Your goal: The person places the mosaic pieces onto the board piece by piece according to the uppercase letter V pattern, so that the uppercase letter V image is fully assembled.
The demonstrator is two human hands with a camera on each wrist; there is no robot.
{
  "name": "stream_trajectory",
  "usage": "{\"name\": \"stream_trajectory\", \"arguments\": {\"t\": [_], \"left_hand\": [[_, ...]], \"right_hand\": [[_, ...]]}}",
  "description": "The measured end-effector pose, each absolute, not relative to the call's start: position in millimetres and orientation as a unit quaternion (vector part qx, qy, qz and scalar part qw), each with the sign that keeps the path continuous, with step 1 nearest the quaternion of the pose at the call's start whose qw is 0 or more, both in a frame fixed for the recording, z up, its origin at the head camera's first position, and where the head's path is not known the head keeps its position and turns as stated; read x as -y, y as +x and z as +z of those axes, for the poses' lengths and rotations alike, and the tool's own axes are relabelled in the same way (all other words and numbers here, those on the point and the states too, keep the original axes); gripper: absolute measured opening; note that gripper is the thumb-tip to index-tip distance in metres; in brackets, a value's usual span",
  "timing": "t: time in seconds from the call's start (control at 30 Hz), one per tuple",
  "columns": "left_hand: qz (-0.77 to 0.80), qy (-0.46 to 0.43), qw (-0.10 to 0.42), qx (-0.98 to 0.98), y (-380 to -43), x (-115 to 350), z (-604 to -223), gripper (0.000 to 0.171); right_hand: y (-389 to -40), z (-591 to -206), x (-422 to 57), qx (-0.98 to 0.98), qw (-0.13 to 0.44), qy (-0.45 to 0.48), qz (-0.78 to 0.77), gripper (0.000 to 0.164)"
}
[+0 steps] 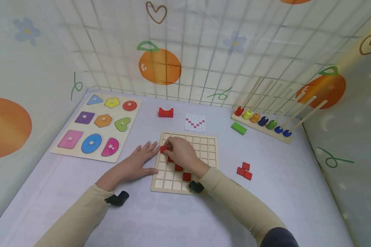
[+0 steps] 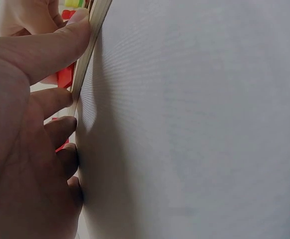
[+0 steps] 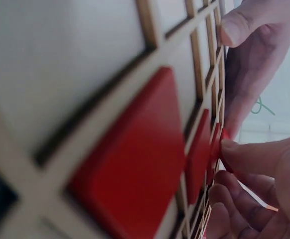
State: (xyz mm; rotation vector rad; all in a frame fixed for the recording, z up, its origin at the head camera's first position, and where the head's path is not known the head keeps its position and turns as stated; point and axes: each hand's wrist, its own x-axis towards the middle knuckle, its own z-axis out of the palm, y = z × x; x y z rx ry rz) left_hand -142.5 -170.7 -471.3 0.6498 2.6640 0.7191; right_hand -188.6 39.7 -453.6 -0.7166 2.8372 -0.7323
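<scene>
A wooden grid board [image 1: 204, 148] lies in front of me on the white cloth. My right hand [image 1: 183, 152] reaches over it and pinches a red square tile [image 1: 163, 149] between thumb and fingers at the board's left column. Three more red tiles [image 1: 187, 177] sit in cells, stepping diagonally down to the right; the right wrist view shows a near red tile [image 3: 135, 164] large. Flat beside the left edge, my left hand [image 1: 136, 163] has its fingers spread, and in the left wrist view its thumb [image 2: 60, 47] touches the board's rim.
Behind the board lie a pattern card [image 1: 195, 128] and a red arched block [image 1: 166, 113]. A shape puzzle board [image 1: 86, 128] is at left. Three loose red tiles [image 1: 241, 171], a green block [image 1: 239, 128] and a peg rack [image 1: 278, 134] with coloured pieces stand at right.
</scene>
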Motion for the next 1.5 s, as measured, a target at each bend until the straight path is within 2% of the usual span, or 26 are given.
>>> {"name": "stream_trajectory", "arguments": {"t": [0.8,1.5], "left_hand": [[0.250,0.223,0.161,-0.928,-143.1,170.3,-470.8,0.091],[0.253,0.223,0.158,-0.928,-142.4,169.9,-468.4,0.089]], "right_hand": [[-188.8,-454.9,-40.4,-0.945,0.063,-0.257,-0.194,0.019],[-181.0,-448.1,-54.1,-0.932,0.089,-0.241,-0.255,0.027]]}}
